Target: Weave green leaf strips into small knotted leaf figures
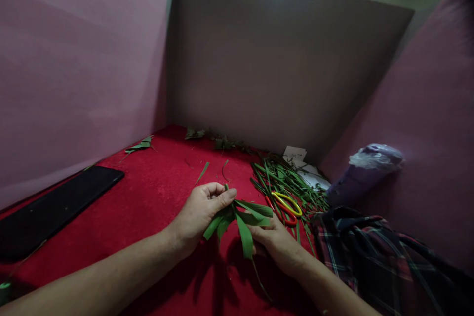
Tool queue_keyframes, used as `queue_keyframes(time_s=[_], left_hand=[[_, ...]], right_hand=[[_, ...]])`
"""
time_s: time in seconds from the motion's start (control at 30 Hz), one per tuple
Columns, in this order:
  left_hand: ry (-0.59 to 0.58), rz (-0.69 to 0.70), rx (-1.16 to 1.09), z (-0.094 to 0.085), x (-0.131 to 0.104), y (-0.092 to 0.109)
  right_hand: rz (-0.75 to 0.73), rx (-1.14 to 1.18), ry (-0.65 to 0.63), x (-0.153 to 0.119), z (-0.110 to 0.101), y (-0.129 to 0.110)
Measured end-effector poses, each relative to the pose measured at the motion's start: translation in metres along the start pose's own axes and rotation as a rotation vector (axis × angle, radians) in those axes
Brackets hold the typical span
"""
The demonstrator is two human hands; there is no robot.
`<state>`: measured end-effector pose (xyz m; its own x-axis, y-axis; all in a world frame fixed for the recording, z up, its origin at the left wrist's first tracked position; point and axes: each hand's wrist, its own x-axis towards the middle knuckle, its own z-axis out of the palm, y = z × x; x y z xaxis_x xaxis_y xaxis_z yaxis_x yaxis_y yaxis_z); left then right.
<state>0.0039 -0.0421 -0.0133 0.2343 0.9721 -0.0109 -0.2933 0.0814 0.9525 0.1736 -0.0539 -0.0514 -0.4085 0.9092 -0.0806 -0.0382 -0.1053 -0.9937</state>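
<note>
Several green leaf strips [244, 233] fan out from one gathered point above the red cloth. My left hand [203, 210] pinches that gathered end between thumb and fingers, with a short stem poking up past the fingertips. My right hand [272, 237] is at the right side of the fan, its fingers closed around the tips of the strips, partly hidden behind them. A thin stem hangs down from the bunch. Just beyond my right hand, scissors with yellow and red handles [287, 205] lie against a heap of long green leaves [281, 177].
A red cloth [148, 207] covers the surface. A black flat object [62, 205] lies at the left. Loose leaves [140, 145] lie near the walls. White papers [311, 175], a purple plastic-topped item [355, 177] and plaid fabric [363, 252] are at the right.
</note>
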Motion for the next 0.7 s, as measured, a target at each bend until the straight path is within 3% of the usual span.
queue_keyframes(time_s=[0.7], left_hand=[[0.039,-0.008,0.012,-0.0006,0.0032,-0.0049]], right_hand=[[-0.056,0.030,0.010,0.0005,0.0020,-0.0006]])
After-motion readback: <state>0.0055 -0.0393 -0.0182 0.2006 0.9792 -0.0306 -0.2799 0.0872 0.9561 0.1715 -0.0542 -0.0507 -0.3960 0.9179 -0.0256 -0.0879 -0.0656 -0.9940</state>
